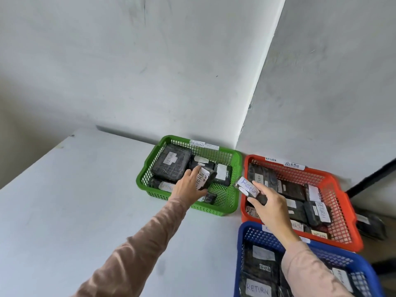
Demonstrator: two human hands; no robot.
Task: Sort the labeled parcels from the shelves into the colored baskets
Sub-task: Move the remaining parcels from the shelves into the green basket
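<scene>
The left hand (186,185) grips a black parcel (206,177) labeled "RETURN" over the green basket (232,185). The right hand (271,207) grips another parcel (249,188), marked "Return", above the near left corner of the orange basket (342,202). A blue basket (248,234) sits nearer on the counter (75,200).

Three baskets on table (75,200) by wall: far-left basket (232,202), far-right basket (340,213) beside it, near basket (242,239) in front; parcels in each.
</scene>
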